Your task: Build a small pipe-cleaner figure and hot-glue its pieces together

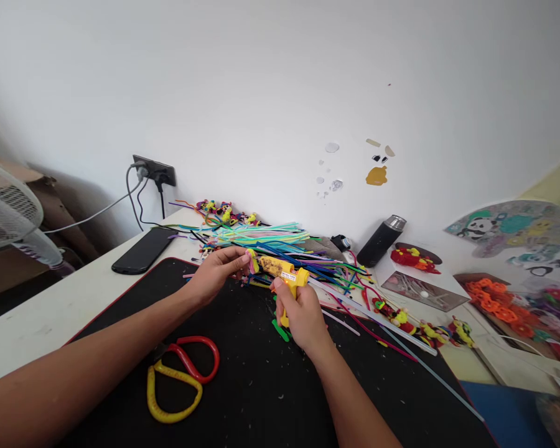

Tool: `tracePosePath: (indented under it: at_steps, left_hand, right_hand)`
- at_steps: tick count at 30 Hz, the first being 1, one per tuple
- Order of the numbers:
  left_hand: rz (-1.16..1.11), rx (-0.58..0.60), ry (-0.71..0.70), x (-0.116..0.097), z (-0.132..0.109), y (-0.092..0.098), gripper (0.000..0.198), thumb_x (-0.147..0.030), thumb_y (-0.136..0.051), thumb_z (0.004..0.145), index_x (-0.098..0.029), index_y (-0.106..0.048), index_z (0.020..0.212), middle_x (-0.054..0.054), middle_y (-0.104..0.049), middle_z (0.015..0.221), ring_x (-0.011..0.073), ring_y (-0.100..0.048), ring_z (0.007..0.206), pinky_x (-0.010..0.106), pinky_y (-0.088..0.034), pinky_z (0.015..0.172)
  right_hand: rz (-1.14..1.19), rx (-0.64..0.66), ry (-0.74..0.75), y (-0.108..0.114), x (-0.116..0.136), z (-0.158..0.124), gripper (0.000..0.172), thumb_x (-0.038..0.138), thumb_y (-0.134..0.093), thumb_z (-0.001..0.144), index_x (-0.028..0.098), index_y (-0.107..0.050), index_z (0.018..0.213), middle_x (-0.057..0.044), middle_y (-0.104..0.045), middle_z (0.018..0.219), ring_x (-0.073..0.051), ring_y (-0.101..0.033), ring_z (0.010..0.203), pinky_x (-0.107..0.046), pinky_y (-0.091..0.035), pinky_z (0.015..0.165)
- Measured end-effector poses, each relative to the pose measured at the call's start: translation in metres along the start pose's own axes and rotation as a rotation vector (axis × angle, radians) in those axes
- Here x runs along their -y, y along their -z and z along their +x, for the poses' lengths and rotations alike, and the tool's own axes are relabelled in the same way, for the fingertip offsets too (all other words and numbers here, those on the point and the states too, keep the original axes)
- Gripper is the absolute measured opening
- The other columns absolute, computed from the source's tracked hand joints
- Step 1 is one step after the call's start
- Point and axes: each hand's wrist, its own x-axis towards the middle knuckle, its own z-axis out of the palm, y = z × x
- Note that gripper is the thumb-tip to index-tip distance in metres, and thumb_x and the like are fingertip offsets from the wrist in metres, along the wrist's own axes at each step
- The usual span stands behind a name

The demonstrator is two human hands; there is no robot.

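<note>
My right hand is wrapped round the handle of a yellow hot glue gun, whose nozzle points left. A long translucent glue stick runs out of the gun's back end toward the lower right. Just in front of the nozzle, my left hand pinches a small pink and yellow fuzzy piece. Nozzle and piece are very close; I cannot tell whether they touch. Scissors with one red and one yellow handle lie on the black mat, partly hidden by my left forearm.
Behind my hands lies a heap of coloured pipe cleaners. A phone lies at the left, near a wall socket and a fan. At the right are a black flask, a small drawer box and several fuzzy figures.
</note>
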Motion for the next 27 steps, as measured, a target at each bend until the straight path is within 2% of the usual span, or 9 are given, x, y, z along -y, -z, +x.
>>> tracePosePath:
  at_steps: [4,8,16,22,24,27]
  left_hand:
    - [-0.015,0.002,-0.002,0.000,0.000,0.000,0.035,-0.052,-0.083,0.084,-0.017,-0.076,0.087,0.002,-0.070,0.074,0.0141,-0.060,0.065,0.026,-0.044,0.064]
    - [-0.024,0.014,-0.004,0.000,0.000,-0.001,0.034,-0.051,-0.083,0.085,-0.017,-0.076,0.086,0.002,-0.070,0.074,0.0132,-0.058,0.065,0.026,-0.044,0.064]
    - [0.002,0.017,0.007,-0.001,-0.002,-0.002,0.036,-0.053,-0.082,0.085,-0.017,-0.075,0.086,0.003,-0.069,0.075,0.0147,-0.059,0.066,0.026,-0.045,0.064]
    - [0.123,-0.023,-0.016,-0.010,0.001,0.003,0.045,-0.061,-0.078,0.084,-0.016,-0.073,0.082,0.004,-0.069,0.078,0.0162,-0.059,0.068,0.027,-0.047,0.066]
    - [0.237,0.026,0.011,-0.016,0.003,0.007,0.048,-0.064,-0.076,0.084,-0.017,-0.073,0.083,0.005,-0.071,0.080,0.0182,-0.061,0.071,0.029,-0.049,0.069]
    - [0.493,0.237,0.053,-0.025,0.005,0.014,0.048,-0.065,-0.069,0.087,-0.018,-0.075,0.083,0.005,-0.075,0.083,0.0213,-0.065,0.078,0.030,-0.049,0.074]
  right_hand:
    - [0.035,0.015,-0.003,0.000,0.002,0.000,0.050,0.066,-0.057,0.095,0.019,-0.060,0.077,0.005,-0.050,0.048,-0.012,-0.049,0.040,-0.024,-0.039,0.046]
    - [-0.001,-0.013,-0.029,0.000,0.002,-0.001,0.050,0.067,-0.058,0.093,0.018,-0.063,0.083,0.005,-0.050,0.043,-0.014,-0.051,0.040,-0.025,-0.041,0.046]
    - [-0.095,-0.058,0.032,0.000,-0.001,-0.003,0.060,0.065,-0.053,0.097,0.023,-0.049,0.054,0.000,-0.050,0.041,-0.014,-0.052,0.041,-0.025,-0.042,0.048]
    - [-0.057,-0.111,-0.022,0.001,-0.001,0.000,0.059,0.065,-0.054,0.095,0.023,-0.052,0.053,0.000,-0.050,0.040,-0.014,-0.051,0.040,-0.026,-0.042,0.047]
    - [-0.048,-0.133,-0.020,0.002,-0.003,0.003,0.057,0.065,-0.054,0.094,0.022,-0.055,0.056,0.001,-0.049,0.040,-0.014,-0.051,0.040,-0.025,-0.042,0.047]
    - [-0.020,-0.161,0.003,0.003,-0.007,0.006,0.050,0.063,-0.054,0.095,0.020,-0.063,0.069,0.003,-0.050,0.040,-0.014,-0.050,0.040,-0.025,-0.041,0.047]
